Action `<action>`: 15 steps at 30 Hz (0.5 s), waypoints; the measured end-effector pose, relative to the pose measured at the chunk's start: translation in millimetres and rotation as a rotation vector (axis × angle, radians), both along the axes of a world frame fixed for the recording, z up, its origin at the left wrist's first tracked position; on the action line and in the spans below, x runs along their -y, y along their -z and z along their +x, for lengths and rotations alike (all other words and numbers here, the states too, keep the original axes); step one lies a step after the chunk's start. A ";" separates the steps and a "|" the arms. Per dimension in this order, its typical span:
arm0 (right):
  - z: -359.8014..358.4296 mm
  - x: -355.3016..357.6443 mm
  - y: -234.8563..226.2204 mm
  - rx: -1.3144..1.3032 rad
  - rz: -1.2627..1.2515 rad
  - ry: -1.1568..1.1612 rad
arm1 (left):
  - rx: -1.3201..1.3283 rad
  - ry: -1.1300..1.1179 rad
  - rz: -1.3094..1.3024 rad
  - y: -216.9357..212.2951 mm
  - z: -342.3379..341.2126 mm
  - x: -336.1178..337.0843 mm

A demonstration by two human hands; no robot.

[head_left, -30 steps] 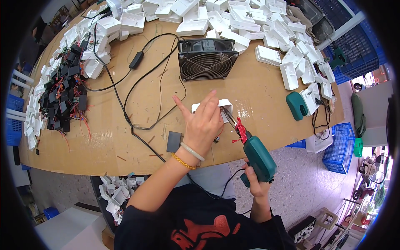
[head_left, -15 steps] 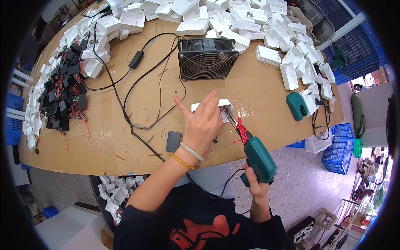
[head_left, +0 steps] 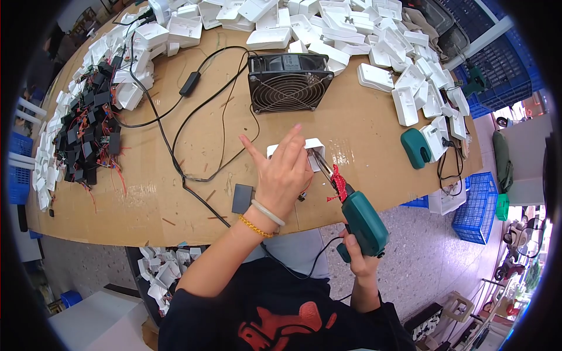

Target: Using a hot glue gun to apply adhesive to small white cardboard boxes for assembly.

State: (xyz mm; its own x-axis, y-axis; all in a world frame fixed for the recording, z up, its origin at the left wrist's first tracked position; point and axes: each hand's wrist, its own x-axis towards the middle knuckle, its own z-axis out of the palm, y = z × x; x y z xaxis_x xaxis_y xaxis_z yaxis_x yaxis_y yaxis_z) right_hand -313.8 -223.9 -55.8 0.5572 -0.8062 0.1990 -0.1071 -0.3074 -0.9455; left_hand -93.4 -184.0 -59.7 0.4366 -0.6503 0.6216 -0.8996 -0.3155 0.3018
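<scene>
My left hand lies over a white plastic case, partly covering it. Two of its fingers stretch up and away, while those on its right side bend down into the case; what they pinch is hidden. My right hand is wrapped round the handle of a green soldering gun. Its metal tip, bound with red dotted cloth, reaches into the case beside my left fingers. A small dark part with a wire shows below the left hand. A dark grey box lies left of my wrist.
A black fan stands beyond the case. Black cables curve across the cardboard-covered table. White cases heap along the back and right; black boxes with red wires pile at left. A green tool body lies at right.
Both hands, the soldering gun and the case hold nearly the same places. The whole view has shifted very slightly.
</scene>
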 end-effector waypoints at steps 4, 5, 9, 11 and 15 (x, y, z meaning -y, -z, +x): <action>-3.1 0.6 2.0 -0.034 -0.023 -0.020 | -0.006 0.000 -0.015 -0.7 -0.4 -0.5; -3.1 0.6 2.4 -0.035 -0.026 -0.021 | -0.006 0.000 -0.015 -0.9 -0.4 -0.4; 1.5 -0.2 -2.1 -0.022 -0.020 -0.011 | 0.008 0.003 0.022 -1.4 0.1 -0.4; 1.8 -1.2 -3.5 -0.027 0.000 -0.002 | 0.006 0.006 0.019 -1.5 0.2 -0.8; 1.6 -2.0 -4.2 -0.019 0.044 0.013 | -0.002 0.015 0.015 -1.1 -0.1 -1.2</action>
